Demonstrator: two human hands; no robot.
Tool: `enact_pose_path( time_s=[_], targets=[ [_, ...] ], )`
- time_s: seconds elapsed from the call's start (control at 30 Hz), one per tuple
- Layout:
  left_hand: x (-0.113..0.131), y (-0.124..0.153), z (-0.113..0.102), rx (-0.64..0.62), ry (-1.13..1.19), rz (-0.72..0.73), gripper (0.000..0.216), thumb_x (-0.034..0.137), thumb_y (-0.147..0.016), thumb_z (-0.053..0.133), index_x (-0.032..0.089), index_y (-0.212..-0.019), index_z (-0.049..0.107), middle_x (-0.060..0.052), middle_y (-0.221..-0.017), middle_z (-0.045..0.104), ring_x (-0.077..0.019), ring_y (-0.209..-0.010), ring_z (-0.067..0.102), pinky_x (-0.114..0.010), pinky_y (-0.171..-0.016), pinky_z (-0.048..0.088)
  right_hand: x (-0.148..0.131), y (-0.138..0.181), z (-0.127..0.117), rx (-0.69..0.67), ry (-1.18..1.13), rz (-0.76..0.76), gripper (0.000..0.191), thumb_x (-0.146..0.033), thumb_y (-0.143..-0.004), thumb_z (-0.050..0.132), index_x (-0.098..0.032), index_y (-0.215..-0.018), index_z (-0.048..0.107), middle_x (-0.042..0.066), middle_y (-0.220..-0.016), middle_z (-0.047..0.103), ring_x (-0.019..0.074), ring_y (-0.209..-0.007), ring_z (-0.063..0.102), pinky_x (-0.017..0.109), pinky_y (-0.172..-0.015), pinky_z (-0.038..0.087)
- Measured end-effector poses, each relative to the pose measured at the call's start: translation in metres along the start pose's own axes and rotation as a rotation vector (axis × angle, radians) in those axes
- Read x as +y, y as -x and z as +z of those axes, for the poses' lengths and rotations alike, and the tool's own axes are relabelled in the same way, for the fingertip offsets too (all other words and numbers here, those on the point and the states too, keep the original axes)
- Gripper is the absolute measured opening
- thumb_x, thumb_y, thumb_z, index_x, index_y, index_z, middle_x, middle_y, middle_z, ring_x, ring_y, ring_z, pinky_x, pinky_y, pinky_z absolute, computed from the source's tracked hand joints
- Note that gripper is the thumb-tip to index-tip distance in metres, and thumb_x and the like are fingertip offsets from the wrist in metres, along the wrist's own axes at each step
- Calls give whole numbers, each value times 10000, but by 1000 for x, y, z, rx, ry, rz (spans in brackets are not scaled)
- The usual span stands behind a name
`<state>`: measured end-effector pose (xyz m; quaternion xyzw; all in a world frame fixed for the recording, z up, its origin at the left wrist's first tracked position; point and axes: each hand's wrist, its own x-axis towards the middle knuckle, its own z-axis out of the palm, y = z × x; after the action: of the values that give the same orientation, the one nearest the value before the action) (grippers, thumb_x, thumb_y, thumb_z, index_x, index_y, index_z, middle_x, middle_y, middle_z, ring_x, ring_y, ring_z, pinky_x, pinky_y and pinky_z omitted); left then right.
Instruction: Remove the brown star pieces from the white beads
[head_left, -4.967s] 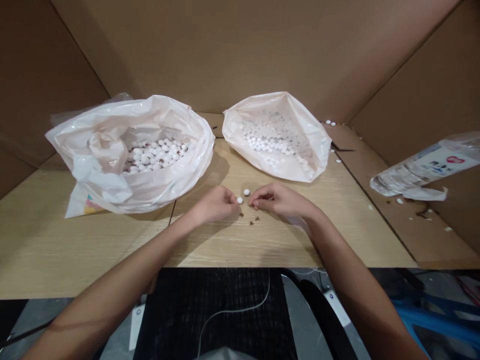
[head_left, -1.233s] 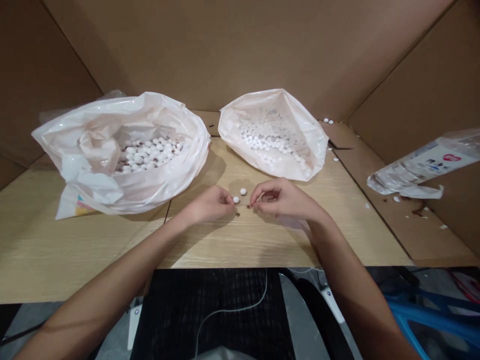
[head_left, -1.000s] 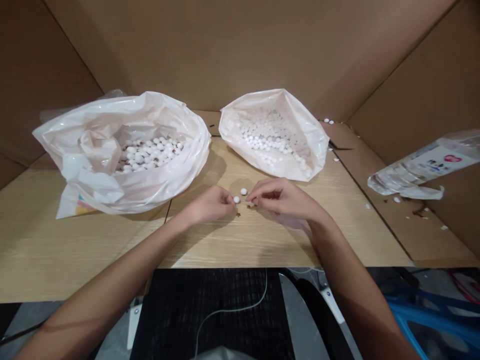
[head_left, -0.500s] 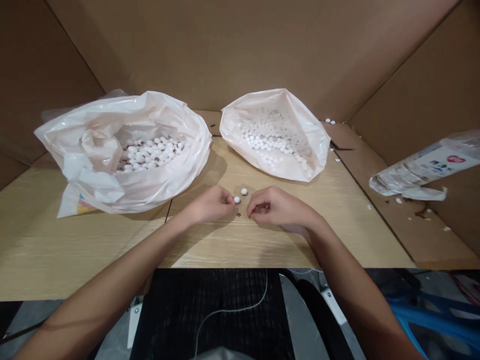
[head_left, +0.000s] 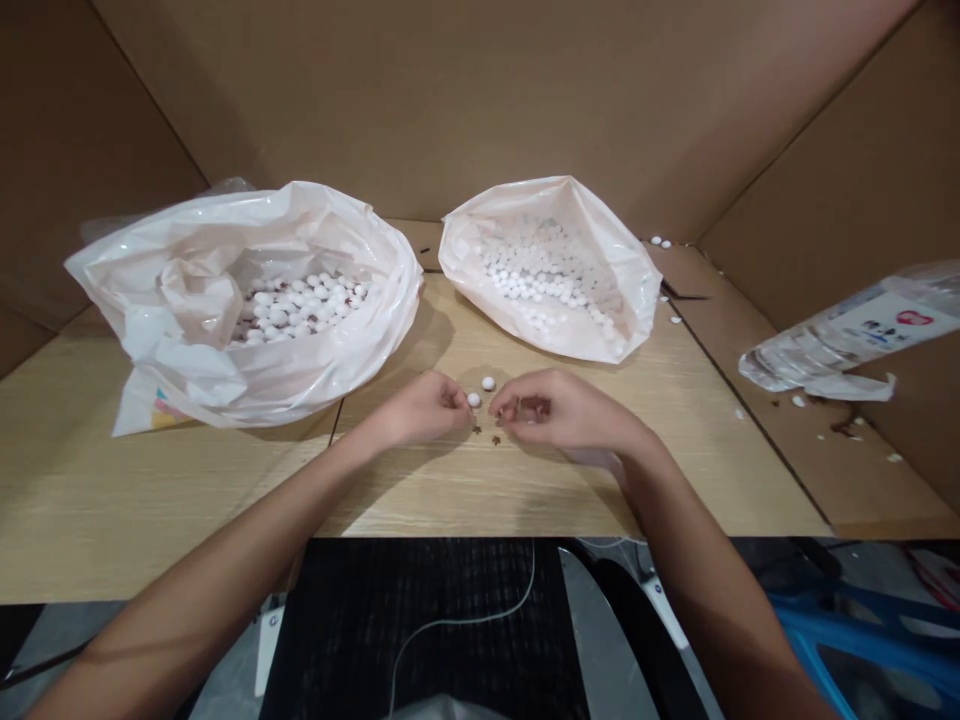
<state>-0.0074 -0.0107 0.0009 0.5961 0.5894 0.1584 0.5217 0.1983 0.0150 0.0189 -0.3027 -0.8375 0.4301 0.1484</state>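
Over wooden tabletop [head_left: 480, 490], left hand [head_left: 424, 408] and right hand [head_left: 559, 415] pinch inward beside 2 beads [head_left: 474, 399], hold unclear.

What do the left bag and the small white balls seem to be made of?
The bag looks like thin plastic film: glossy, creased, translucent. The balls look matte white, maybe foam or candy; the look cannot settle it.

the left hand [head_left: 424, 408] and right hand [head_left: 559, 410] curl close together over a wooden table [head_left: 600, 490], by white beads [head_left: 473, 399] and brown bits [head_left: 495, 439].
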Motion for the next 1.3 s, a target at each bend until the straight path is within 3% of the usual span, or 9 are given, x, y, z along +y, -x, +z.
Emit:
enact_pose_path(
  time_s=[0.07, 0.13, 0.23, 0.37, 0.5, 0.6, 0.7, 0.87, 1.3],
  targets=[
    [2, 1, 0, 3, -9, -13, 169, 286, -719, 575, 142, -714, 663, 17, -579, 604, -10, -476, 425, -163, -488, 271, 0, 0, -7, 146, -89, 25, 167, -213, -709, 674, -126, -849, 648, 17, -724, 617, 83, -584, 512, 206, -534, 396],
    [2, 2, 0, 3, -10, -12, 175, 294, -720, 579, 144, -722, 669, 14, -592, 612, -11, -474, 428, -168, -485, 270, 2, -1, -13, 284, -155, 60, 243, -275, -662, 752, -129, -771, 591, -7, -622, 559, 74, -517, 475, 208, -482, 362],
    [1, 2, -1, 2, -11, 8, 192, 325, -714, 598, 150, -723, 675, 14, -597, 618, -12, -474, 429, -176, -482, 256, 4, -3, -16, 355, -212, 144, 319, -332, -630, 792, -135, -705, 551, -33, -523, 491, 63, -422, 424, 217, -418, 302],
    [0, 2, 0, 6, -9, 11, 204, 338, -713, 598, 152, -716, 684, 16, -573, 609, -12, -468, 413, -185, -484, 230, 5, -4, -16, 279, -206, 160, 275, -354, -670, 757, -119, -692, 616, 14, -587, 580, 89, -499, 514, 224, -465, 375],
    [0, 2, 0, 13, 21, -9, 179, 336, -694, 618, 162, -679, 652, 20, -558, 602, -17, -477, 423, -183, -488, 255, 7, -1, -20, 176, -119, 106, 216, -304, -705, 714, -130, -833, 707, 66, -831, 697, 135, -721, 629, 255, -651, 481],
    [0, 2, 0, 12, 5, -11, 187, 347, -696, 618, 164, -680, 651, 15, -580, 615, -20, -486, 434, -184, -488, 265, 11, 1, -22, 174, -75, 70, 207, -282, -710, 699, -144, -862, 719, 77, -939, 705, 155, -785, 647, 273, -695, 499],
    [0, 2, 0, 18, -12, -6, 175, 334, -706, 603, 168, -676, 647, 18, -570, 603, -20, -471, 421, -189, -478, 260, 14, 1, -21, 198, -25, 90, 198, -271, -708, 692, -139, -853, 715, 72, -883, 706, 159, -772, 648, 273, -693, 504],
    [0, 2, 1, 4, -19, 7, 187, 335, -703, 590, 162, -690, 659, 3, -599, 625, -23, -471, 430, -190, -470, 260, 14, 1, -20, 126, 39, 116, 146, -241, -722, 660, -127, -802, 702, 65, -818, 702, 160, -744, 650, 287, -715, 519],
    [-4, 0, 0, -17, -30, 26, 240, 344, -687, 532, 160, -737, 678, -23, -698, 675, -27, -525, 465, -184, -519, 285, 16, -1, -18, 47, 163, -68, 115, -166, -769, 607, -135, -794, 715, 62, -843, 690, 144, -772, 629, 253, -702, 467]
  ],
)
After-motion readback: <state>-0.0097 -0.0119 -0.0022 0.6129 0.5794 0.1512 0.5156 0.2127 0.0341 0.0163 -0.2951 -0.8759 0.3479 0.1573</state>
